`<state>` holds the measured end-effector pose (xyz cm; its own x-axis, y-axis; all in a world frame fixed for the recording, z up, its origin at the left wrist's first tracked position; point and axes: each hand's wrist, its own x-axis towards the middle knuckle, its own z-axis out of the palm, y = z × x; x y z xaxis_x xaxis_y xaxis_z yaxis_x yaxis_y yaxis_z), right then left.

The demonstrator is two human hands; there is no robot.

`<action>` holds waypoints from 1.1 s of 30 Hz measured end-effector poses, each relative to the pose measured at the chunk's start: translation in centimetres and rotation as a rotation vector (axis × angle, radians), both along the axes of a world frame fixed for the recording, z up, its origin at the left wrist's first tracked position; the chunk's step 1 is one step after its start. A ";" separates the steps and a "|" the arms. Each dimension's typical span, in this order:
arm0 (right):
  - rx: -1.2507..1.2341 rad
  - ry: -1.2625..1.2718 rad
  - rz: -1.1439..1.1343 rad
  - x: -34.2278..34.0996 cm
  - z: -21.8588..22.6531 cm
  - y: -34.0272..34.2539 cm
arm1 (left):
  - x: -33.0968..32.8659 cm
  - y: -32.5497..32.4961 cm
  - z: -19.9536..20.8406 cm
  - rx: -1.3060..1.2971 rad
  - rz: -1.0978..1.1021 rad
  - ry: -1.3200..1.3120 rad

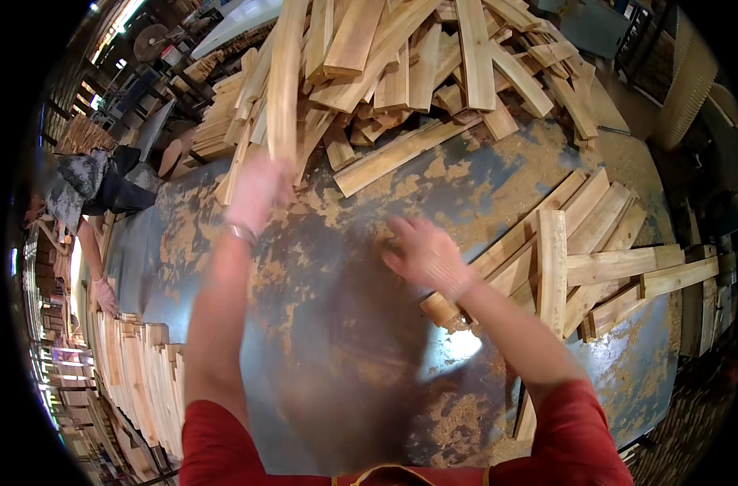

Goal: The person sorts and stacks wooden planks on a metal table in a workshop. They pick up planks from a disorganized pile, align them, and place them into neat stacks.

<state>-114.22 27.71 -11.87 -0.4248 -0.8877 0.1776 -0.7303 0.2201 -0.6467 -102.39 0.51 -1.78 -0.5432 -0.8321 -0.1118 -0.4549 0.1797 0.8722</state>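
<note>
Left hand [259,194] grips a probably stiff, light board [285,73], best held across its edges; right hand [428,257] empty, loosely spread.

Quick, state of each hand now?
Left hand: at the end of a plank; too blurred to tell its grip.
Right hand: open, empty.

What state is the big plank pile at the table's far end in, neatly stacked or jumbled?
Jumbled: its planks lie across one another at many angles, with their ends out of line.
</note>
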 end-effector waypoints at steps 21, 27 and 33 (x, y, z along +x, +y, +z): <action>0.227 0.423 0.389 -0.2 0.8 4.0 | 7.9 17.9 -11.3 0.072 -0.355 -0.309; 0.042 0.289 -0.209 -2.7 0.9 6.3 | 0.4 16.5 -13.8 -0.811 -0.432 -0.693; -0.019 0.182 -0.379 1.0 2.7 23.3 | 8.4 20.8 -11.4 0.180 -0.486 -0.053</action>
